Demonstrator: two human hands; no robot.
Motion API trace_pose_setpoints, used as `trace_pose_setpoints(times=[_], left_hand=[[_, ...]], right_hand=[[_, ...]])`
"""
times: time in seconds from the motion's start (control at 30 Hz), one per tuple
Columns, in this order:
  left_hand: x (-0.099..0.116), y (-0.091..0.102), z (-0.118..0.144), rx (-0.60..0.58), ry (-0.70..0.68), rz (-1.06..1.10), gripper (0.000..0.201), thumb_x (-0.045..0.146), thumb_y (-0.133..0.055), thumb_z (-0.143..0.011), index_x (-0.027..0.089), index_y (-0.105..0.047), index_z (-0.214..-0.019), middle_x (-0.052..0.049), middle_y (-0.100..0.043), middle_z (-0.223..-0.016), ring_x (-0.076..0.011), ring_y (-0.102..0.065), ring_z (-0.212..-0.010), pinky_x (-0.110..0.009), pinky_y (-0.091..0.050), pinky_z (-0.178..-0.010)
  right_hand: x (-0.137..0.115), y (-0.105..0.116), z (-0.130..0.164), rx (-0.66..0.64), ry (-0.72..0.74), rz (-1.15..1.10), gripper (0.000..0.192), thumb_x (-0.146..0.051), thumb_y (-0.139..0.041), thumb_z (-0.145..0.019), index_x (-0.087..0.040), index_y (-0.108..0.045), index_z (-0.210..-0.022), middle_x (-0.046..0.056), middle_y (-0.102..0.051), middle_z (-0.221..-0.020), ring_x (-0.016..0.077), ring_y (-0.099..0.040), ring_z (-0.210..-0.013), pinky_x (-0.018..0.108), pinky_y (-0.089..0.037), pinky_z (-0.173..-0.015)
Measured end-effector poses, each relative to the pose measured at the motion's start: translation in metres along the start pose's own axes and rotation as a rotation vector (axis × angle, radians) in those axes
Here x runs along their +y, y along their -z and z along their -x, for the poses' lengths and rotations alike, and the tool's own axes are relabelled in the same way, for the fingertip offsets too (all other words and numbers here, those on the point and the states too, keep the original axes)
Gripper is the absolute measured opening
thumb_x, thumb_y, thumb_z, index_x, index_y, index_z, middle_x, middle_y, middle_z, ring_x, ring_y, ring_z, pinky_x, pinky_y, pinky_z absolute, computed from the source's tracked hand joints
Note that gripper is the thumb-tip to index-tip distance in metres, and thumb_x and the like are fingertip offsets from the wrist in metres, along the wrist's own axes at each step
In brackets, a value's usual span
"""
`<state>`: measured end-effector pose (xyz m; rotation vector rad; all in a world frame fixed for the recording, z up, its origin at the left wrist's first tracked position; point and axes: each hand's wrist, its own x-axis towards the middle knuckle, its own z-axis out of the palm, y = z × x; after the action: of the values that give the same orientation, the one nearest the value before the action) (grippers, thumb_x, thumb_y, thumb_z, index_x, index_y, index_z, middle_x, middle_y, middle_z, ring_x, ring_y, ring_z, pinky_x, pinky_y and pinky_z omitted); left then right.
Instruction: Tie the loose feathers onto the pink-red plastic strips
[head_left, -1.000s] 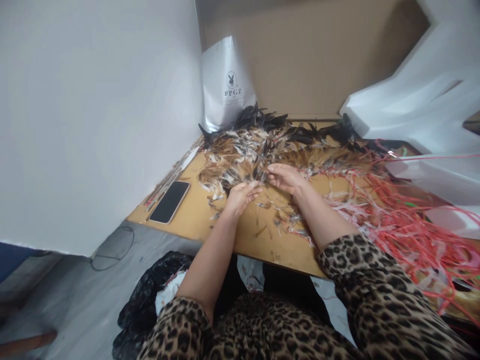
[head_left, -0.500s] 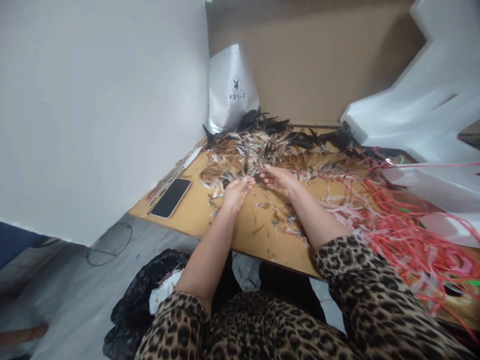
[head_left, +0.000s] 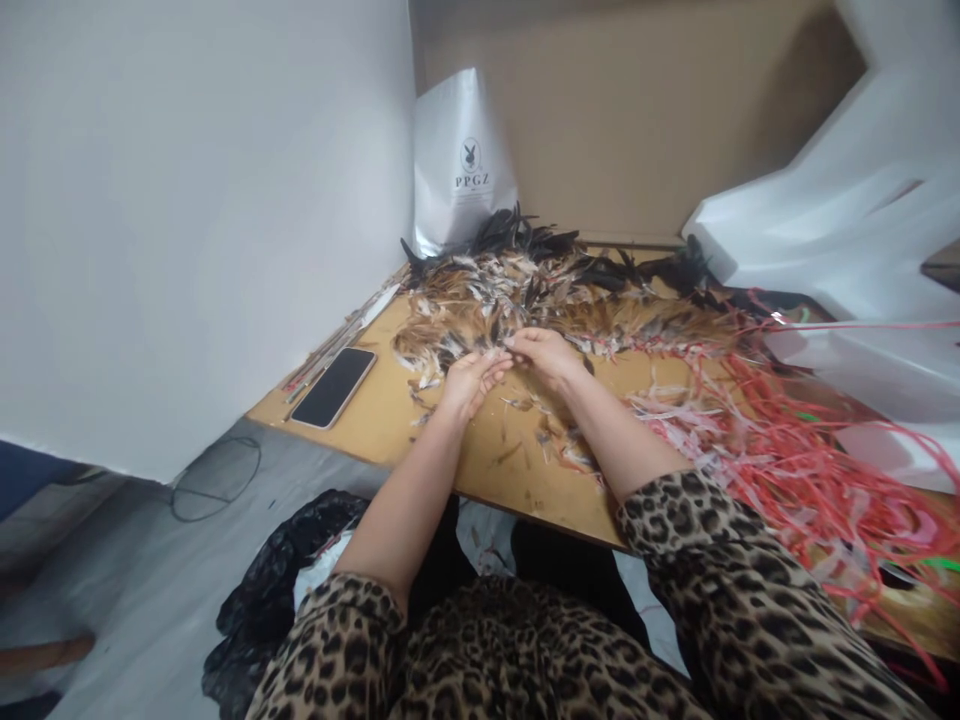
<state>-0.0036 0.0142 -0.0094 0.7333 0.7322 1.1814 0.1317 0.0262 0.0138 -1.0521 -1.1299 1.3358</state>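
Note:
Over the near edge of a pile of brown, white and black feathers (head_left: 465, 300), both hands come together. My left hand (head_left: 474, 382) is closed, fingers curled in, pinching at a small pale feather that the fingers mostly cover. Just right of it and slightly higher, my right hand (head_left: 544, 354) has thumb and fingertips pressed together on the same spot, almost touching the left fingertips. Loose feather scraps (head_left: 551, 440) are scattered on the yellowish tabletop (head_left: 480, 455) below the hands.
A phone (head_left: 334, 388) lies at the left, near thin sticks along the white wall panel. Behind the feathers stands a white bag (head_left: 465, 160). Tangled pink and red strips (head_left: 787, 470) cover the right side, beside white plastic sheeting (head_left: 817, 230). A black plastic bag (head_left: 277, 590) sits below, left.
My right hand has moved left, closing the gap to my left hand, and its fingers have come together. The left hand stays at about the same place; the view has shifted slightly.

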Motion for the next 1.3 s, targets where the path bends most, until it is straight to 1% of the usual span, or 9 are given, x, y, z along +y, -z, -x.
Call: trace_pose_setpoints(times=[0.17,0.53,0.63,0.73,0.83,0.93,1.07,1.17,1.3], left_hand=[[0.000,0.001,-0.002,0.005,0.036,-0.023,0.008,0.016,-0.060,-0.074,0.008,-0.061,-0.075,-0.009,-0.068,-0.077,-0.0098,-0.064,-0.068,-0.016,-0.044,-0.058],[-0.002,0.000,0.000,0.006,0.005,-0.101,0.012,0.018,-0.065,-0.069,0.007,-0.060,-0.069,-0.006,-0.065,-0.065,-0.0068,-0.059,-0.054,-0.016,-0.044,-0.053],[-0.001,0.001,-0.002,0.036,-0.022,-0.089,0.012,0.018,-0.065,-0.070,0.007,-0.062,-0.072,-0.006,-0.065,-0.066,-0.0068,-0.060,-0.054,-0.015,-0.043,-0.052],[0.000,0.004,-0.004,0.084,-0.032,-0.042,0.012,0.018,-0.063,-0.072,0.008,-0.062,-0.077,-0.007,-0.066,-0.071,-0.0064,-0.060,-0.058,-0.014,-0.043,-0.053],[0.002,0.008,-0.007,0.133,-0.042,0.007,0.011,0.018,-0.062,-0.073,0.008,-0.062,-0.079,-0.007,-0.067,-0.074,-0.0057,-0.060,-0.059,-0.014,-0.043,-0.054],[0.003,0.011,-0.009,0.140,-0.056,0.050,0.010,0.016,-0.061,-0.073,0.009,-0.062,-0.080,-0.006,-0.067,-0.074,-0.0056,-0.061,-0.059,-0.013,-0.043,-0.053],[0.003,0.013,-0.010,0.138,-0.068,0.075,0.009,0.015,-0.060,-0.074,0.008,-0.063,-0.079,-0.006,-0.067,-0.074,-0.0054,-0.060,-0.059,-0.013,-0.043,-0.052],[0.003,0.014,-0.011,0.135,-0.070,0.070,0.009,0.014,-0.060,-0.074,0.009,-0.063,-0.080,-0.006,-0.067,-0.073,-0.0053,-0.060,-0.058,-0.012,-0.043,-0.051],[0.003,0.014,-0.011,0.124,-0.069,0.068,0.008,0.014,-0.060,-0.074,0.009,-0.063,-0.079,-0.006,-0.067,-0.073,-0.0052,-0.060,-0.058,-0.012,-0.043,-0.050]], right_hand=[[-0.003,-0.003,0.003,-0.021,0.072,0.062,0.029,-0.036,-0.072,-0.053,-0.013,-0.056,-0.058,-0.005,-0.052,-0.047,0.0042,-0.042,-0.044,0.019,-0.032,-0.046],[-0.002,-0.004,0.003,-0.023,0.066,0.146,0.026,-0.035,-0.069,-0.054,-0.013,-0.057,-0.062,-0.003,-0.054,-0.051,0.0060,-0.045,-0.047,0.020,-0.037,-0.050],[-0.008,0.008,-0.001,0.031,0.093,0.349,0.025,-0.034,-0.064,-0.061,-0.012,-0.063,-0.071,-0.002,-0.056,-0.052,0.0058,-0.043,-0.046,0.019,-0.035,-0.048],[-0.014,0.026,-0.008,0.069,0.175,0.736,0.023,-0.032,-0.059,-0.065,-0.012,-0.067,-0.074,0.000,-0.060,-0.057,0.0073,-0.046,-0.049,0.020,-0.035,-0.051],[-0.017,0.041,-0.013,0.024,0.176,1.098,0.019,-0.028,-0.057,-0.066,-0.013,-0.068,-0.069,0.003,-0.064,-0.063,0.0102,-0.052,-0.056,0.020,-0.036,-0.055],[-0.016,0.043,-0.014,-0.031,0.146,1.322,0.020,-0.029,-0.054,-0.068,-0.016,-0.069,-0.072,0.004,-0.067,-0.071,0.0128,-0.057,-0.064,0.021,-0.038,-0.059],[-0.010,0.033,-0.015,-0.048,0.105,1.499,0.024,-0.031,-0.054,-0.068,-0.020,-0.068,-0.084,0.008,-0.068,-0.085,0.0190,-0.061,-0.080,0.024,-0.041,-0.067],[-0.007,0.026,-0.018,-0.025,0.051,1.590,0.025,-0.027,-0.053,-0.068,-0.016,-0.069,-0.085,0.014,-0.067,-0.090,0.0234,-0.061,-0.083,0.028,-0.043,-0.068],[-0.013,0.029,-0.022,-0.081,0.033,1.488,0.019,-0.021,-0.054,-0.066,-0.012,-0.068,-0.074,0.013,-0.067,-0.079,0.0192,-0.061,-0.073,0.025,-0.042,-0.064]])
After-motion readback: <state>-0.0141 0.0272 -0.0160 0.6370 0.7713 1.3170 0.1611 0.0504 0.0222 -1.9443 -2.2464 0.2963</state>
